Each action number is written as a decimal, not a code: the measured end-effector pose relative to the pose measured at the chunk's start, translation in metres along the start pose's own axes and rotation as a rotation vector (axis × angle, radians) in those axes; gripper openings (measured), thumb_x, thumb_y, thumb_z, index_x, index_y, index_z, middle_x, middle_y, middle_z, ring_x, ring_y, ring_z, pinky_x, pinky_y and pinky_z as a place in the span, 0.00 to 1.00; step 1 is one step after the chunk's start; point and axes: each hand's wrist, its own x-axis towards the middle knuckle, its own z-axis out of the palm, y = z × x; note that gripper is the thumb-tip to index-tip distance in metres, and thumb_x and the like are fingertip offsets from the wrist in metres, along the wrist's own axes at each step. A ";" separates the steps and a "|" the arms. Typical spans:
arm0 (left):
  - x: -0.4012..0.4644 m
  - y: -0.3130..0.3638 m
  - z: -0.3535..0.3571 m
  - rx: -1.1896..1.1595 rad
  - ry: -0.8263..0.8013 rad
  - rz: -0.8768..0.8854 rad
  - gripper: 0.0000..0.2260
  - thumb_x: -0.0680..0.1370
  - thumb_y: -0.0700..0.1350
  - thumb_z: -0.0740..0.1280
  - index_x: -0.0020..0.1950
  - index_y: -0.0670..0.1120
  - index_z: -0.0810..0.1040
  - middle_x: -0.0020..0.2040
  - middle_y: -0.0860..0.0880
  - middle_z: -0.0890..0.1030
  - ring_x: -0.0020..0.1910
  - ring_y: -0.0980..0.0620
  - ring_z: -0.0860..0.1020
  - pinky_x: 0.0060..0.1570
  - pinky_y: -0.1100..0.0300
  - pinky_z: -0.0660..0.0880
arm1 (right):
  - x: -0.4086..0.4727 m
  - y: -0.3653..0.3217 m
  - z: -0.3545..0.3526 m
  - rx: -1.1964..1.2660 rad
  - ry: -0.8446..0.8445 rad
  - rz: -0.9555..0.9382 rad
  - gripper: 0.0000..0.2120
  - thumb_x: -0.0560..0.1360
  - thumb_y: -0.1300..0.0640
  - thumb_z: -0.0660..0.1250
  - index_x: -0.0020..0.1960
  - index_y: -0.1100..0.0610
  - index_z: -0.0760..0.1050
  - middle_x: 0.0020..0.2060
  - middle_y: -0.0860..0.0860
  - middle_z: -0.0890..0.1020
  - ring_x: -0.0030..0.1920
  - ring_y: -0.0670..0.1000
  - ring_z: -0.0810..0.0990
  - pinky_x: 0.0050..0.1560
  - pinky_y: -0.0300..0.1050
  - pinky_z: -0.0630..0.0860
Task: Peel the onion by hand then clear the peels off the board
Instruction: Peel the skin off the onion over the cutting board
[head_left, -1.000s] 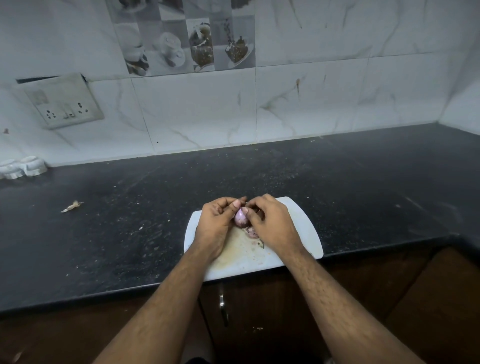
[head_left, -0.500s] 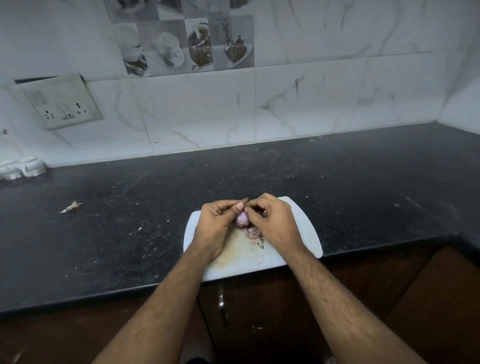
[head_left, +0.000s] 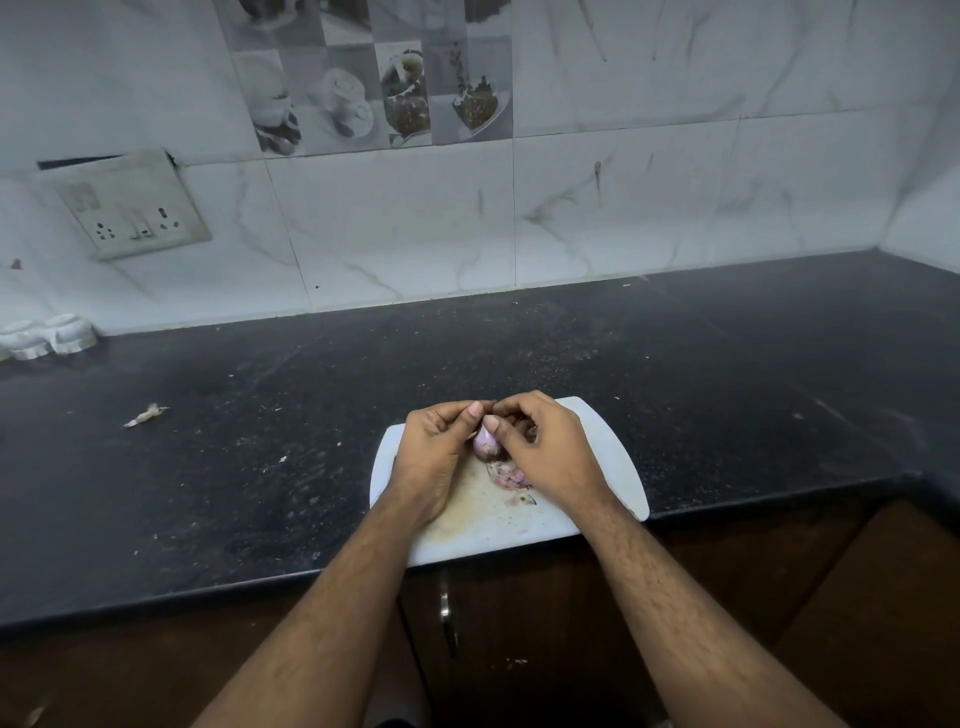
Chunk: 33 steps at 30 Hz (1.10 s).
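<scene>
Peeling stage. The onion, small and pale purple, is held just above the far half of the white cutting board, which lies at the front edge of the dark desk. Left hand: grip clenched around the onion's left side. Right hand: grip pinching at the onion's top, thumb on its surface. Loose peels lie on the board just nearer than the onion. Good practice: steady the bulb with the left, lift skin from the tip in strips, drop them onto the board.
</scene>
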 end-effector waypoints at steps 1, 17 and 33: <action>0.000 0.000 -0.001 0.000 -0.007 0.000 0.11 0.82 0.41 0.68 0.58 0.35 0.85 0.55 0.33 0.85 0.60 0.32 0.83 0.65 0.38 0.77 | 0.000 0.000 0.001 -0.003 0.000 0.000 0.08 0.78 0.50 0.73 0.54 0.52 0.83 0.48 0.42 0.81 0.47 0.42 0.81 0.47 0.37 0.80; -0.002 0.003 0.002 -0.048 -0.040 0.014 0.09 0.82 0.37 0.67 0.55 0.36 0.86 0.53 0.34 0.86 0.54 0.39 0.86 0.55 0.52 0.82 | -0.001 -0.001 0.001 -0.168 0.053 -0.051 0.04 0.79 0.49 0.69 0.50 0.47 0.82 0.43 0.41 0.80 0.44 0.42 0.78 0.43 0.45 0.79; 0.003 -0.002 0.001 -0.029 0.039 -0.009 0.05 0.80 0.37 0.69 0.51 0.36 0.85 0.47 0.39 0.87 0.48 0.44 0.86 0.52 0.50 0.84 | 0.003 0.005 0.005 -0.076 0.072 0.050 0.09 0.84 0.53 0.61 0.51 0.55 0.79 0.47 0.47 0.80 0.46 0.42 0.78 0.47 0.42 0.77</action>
